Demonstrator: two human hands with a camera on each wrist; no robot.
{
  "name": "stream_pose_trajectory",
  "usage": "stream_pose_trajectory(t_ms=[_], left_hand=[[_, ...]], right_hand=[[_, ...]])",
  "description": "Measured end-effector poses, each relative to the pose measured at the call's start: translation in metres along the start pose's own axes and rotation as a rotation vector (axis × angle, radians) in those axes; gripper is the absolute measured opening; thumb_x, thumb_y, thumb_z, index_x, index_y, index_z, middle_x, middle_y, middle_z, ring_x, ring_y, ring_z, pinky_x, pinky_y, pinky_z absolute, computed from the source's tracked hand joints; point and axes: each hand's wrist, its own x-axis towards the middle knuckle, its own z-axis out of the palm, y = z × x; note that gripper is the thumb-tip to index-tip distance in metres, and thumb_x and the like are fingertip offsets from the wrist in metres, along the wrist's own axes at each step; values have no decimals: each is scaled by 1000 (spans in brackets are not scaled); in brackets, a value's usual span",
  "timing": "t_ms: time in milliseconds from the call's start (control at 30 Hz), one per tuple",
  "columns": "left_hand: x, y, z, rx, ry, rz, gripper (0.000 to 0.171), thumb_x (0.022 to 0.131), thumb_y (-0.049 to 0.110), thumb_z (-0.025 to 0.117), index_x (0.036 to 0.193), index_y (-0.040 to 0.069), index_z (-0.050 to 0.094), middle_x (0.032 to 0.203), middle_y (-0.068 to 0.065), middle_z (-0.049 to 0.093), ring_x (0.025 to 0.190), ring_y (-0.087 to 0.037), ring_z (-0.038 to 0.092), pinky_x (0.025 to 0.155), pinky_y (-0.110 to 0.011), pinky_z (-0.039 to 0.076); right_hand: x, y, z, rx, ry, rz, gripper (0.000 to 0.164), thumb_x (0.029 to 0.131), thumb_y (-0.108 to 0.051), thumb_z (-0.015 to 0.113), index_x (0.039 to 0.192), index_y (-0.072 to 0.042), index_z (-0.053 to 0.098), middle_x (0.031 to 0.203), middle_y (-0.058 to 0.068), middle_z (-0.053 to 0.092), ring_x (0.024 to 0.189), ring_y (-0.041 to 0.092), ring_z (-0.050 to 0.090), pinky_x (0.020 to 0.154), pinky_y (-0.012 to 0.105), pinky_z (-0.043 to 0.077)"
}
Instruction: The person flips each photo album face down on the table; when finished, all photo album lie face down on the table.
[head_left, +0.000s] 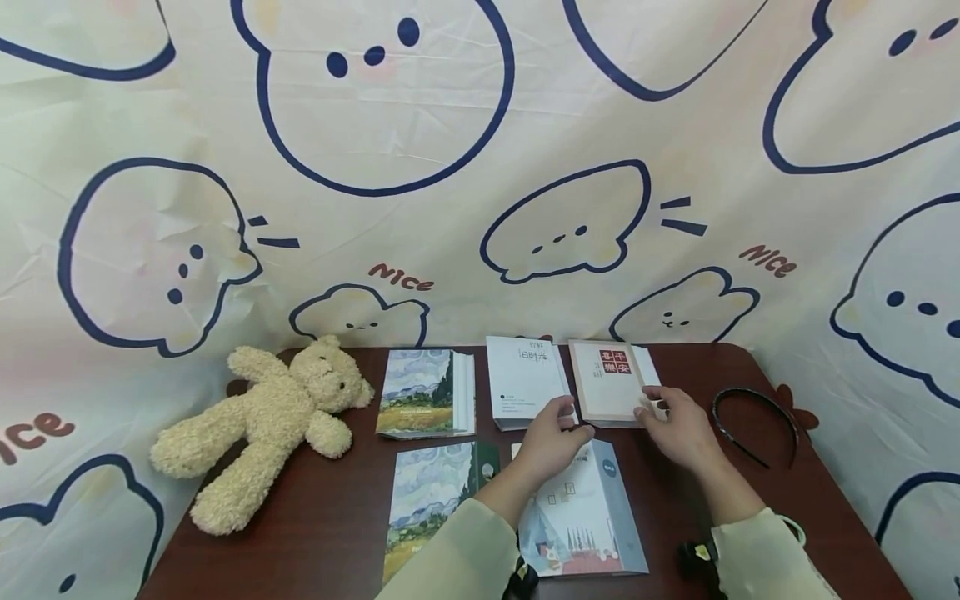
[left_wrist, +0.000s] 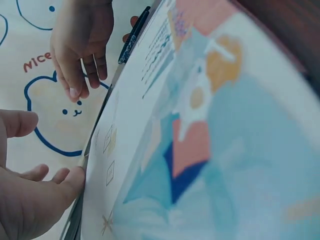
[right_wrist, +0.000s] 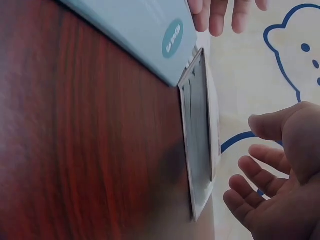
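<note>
My left hand point(head_left: 550, 446) hovers by the lower right corner of a white book point(head_left: 522, 379) with grey lettering, fingers loosely bent and holding nothing. Below that hand lies a blue and white illustrated book point(head_left: 577, 533); in the left wrist view its printed cover point(left_wrist: 215, 150) fills the right side. To the right, my right hand point(head_left: 681, 429) is beside a cream book point(head_left: 603, 387) bearing a red four-character block. In the right wrist view, the right hand point(right_wrist: 285, 185) has its fingers spread, apart from that book's edge point(right_wrist: 197, 135). Neither hand grips anything.
Two books with landscape-painting covers, a rear one point(head_left: 415, 392) and a nearer one point(head_left: 427, 508), lie left of the hands. A plush bear point(head_left: 273, 421) lies at the far left. A dark headband point(head_left: 797, 425) lies right on the brown table point(head_left: 300, 558). Cartoon-printed cloth point(head_left: 450, 233) stands behind.
</note>
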Motion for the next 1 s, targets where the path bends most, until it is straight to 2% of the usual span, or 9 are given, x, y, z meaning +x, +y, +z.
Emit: stream_pose_trajectory(t_ms=[267,567,767,1000], left_hand=[[10,3,6,-59,5,-54,70,95,34,73,154,9,47,150,-16,54,134,-32,57,109,-52,47],[18,5,13,-107,-22,-83,69,94,29,73,154,7,46,142,-17,60,133,-34,57,110,-52,46],[24,5,15,-108,-30,-98,69,94,30,72,154,7,46,140,-16,62,128,-32,60,111,-51,45],[26,6,16,-144,-44,-107,70,93,28,72,154,6,46,133,-13,66,120,-29,65,109,-50,46]], right_hand=[[19,7,4,-28,-29,-7,56,100,-26,67,146,3,53,148,32,46,132,51,48,104,68,44],[33,15,10,-61,-86,42,67,100,-33,69,151,3,46,155,34,36,141,54,37,111,69,35],[38,18,13,-76,-107,53,70,99,-35,69,152,5,44,155,35,36,140,54,38,110,68,37],[41,16,18,-125,-117,22,63,99,-31,67,146,7,51,151,34,42,137,53,42,110,67,37]])
